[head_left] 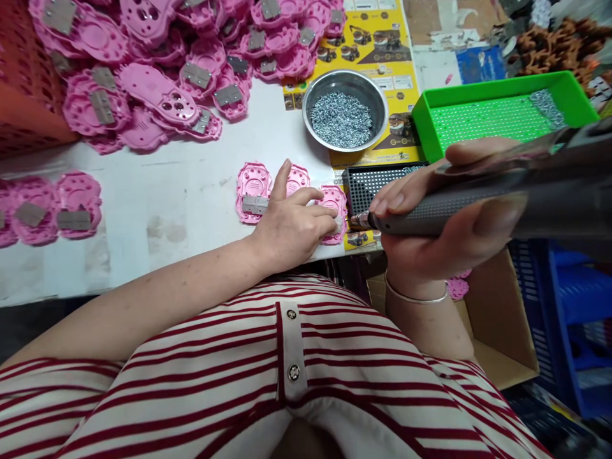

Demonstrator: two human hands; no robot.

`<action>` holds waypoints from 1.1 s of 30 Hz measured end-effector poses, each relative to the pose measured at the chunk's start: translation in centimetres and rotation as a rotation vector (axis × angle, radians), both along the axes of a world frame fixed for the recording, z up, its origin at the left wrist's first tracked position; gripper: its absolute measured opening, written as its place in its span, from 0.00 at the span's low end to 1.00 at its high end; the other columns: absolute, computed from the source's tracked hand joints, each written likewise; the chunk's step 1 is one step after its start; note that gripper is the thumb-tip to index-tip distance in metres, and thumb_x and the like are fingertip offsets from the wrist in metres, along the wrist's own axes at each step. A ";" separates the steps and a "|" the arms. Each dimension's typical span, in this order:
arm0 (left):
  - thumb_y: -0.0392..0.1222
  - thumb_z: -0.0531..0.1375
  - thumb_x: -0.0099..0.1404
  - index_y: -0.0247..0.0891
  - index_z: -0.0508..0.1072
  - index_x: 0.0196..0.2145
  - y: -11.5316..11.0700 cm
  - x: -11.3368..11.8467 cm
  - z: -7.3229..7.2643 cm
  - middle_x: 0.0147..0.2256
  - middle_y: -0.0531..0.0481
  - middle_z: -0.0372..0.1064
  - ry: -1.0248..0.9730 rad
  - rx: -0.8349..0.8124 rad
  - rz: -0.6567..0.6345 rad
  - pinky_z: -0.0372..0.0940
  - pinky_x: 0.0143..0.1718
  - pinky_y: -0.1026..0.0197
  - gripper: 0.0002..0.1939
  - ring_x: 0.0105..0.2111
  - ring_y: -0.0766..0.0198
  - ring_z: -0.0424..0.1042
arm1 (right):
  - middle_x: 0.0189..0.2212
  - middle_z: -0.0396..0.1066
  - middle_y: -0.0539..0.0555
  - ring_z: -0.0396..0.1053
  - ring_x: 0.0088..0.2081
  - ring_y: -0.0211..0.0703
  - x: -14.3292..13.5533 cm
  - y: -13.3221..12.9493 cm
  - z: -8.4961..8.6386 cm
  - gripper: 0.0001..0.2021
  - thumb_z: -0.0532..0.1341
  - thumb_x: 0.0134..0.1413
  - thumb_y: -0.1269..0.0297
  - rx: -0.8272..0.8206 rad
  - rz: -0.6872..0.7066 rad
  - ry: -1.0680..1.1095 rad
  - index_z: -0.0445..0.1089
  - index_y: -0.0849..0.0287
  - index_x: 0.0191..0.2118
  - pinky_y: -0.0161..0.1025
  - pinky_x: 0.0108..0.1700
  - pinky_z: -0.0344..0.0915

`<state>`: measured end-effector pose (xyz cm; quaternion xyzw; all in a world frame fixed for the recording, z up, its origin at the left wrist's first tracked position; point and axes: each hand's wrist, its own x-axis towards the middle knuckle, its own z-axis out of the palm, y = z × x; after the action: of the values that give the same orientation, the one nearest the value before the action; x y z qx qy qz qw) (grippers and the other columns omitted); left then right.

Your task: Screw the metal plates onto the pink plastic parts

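My left hand [291, 220] rests on a row of small pink plastic parts at the table's front edge. Its fingers press on the rightmost pink part [333, 199]. The leftmost pink part [252, 188] carries a grey metal plate. My right hand [430, 223] is wrapped around a grey electric screwdriver [478, 204], held level, its tip pointing left at the rightmost pink part. A black screw tray [377, 182] lies just behind the tip.
A steel bowl of screws [344, 118] stands behind the hands. A green tray [497, 111] sits at the right. Several pink parts with metal plates [157, 64] are heaped at the back left, more [48, 210] at the left. A cardboard box [502, 325] stands below the table.
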<state>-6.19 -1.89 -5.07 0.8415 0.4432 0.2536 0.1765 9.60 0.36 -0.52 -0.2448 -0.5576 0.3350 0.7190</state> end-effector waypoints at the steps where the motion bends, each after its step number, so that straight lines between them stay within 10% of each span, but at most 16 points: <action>1: 0.35 0.58 0.67 0.48 0.83 0.34 0.0 0.0 0.0 0.40 0.52 0.81 0.000 0.003 -0.001 0.24 0.71 0.28 0.14 0.51 0.49 0.75 | 0.19 0.62 0.44 0.64 0.19 0.34 -0.1 0.0 -0.2 0.13 0.62 0.58 0.51 -0.002 -0.009 -0.010 0.73 0.53 0.43 0.37 0.22 0.61; 33: 0.35 0.58 0.68 0.44 0.80 0.32 0.2 0.3 -0.6 0.38 0.56 0.81 0.114 0.178 0.015 0.44 0.66 0.20 0.12 0.41 0.56 0.76 | 0.18 0.54 0.44 0.59 0.19 0.35 -0.1 1.2 -2.3 0.18 0.59 0.55 0.38 -0.100 -0.136 -0.137 0.70 0.44 0.42 0.37 0.22 0.63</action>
<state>-5.88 -1.71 -5.68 0.8635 0.4345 0.2451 0.0739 9.50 1.61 -2.80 -0.3401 -0.5701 0.2953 0.6871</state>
